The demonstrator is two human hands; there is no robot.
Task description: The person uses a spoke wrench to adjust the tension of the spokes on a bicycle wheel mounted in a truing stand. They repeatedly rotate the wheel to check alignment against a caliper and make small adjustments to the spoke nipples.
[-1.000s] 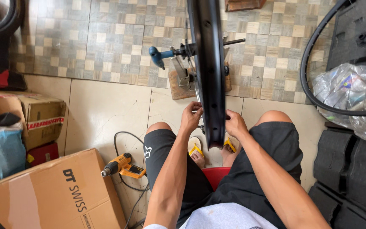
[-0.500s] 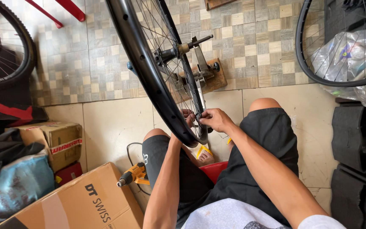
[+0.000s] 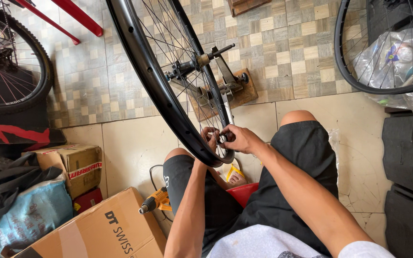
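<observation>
Two hands: we have both meeting at the lowest stretch of the bicycle wheel (image 3: 155, 86), just above our knees.
Wheel: black rim, thin spokes, standing upright and slanting from upper left down to the hands; its hub (image 3: 187, 68) is clamped in a metal stand (image 3: 225, 79) on a wooden base against the tiled wall.
Small tool: a little dark round piece (image 3: 222, 139) sits between our fingertips, right at the rim's inner edge; we cannot tell exactly what it is.
Right hand (image 3: 239, 138): fingers pinched narrow around that small piece, on the spoke side of the rim.
Left hand (image 3: 209, 137): curled behind the rim, touching it; fingers closed on the rim or a spoke, which one we cannot tell.
Nearby floor: a yellow drill (image 3: 155, 200) lies beside our left knee, next to a cardboard box (image 3: 96, 229).
Further out: another wheel (image 3: 10, 62) at far left, a bare rim (image 3: 345, 62) at upper right.
</observation>
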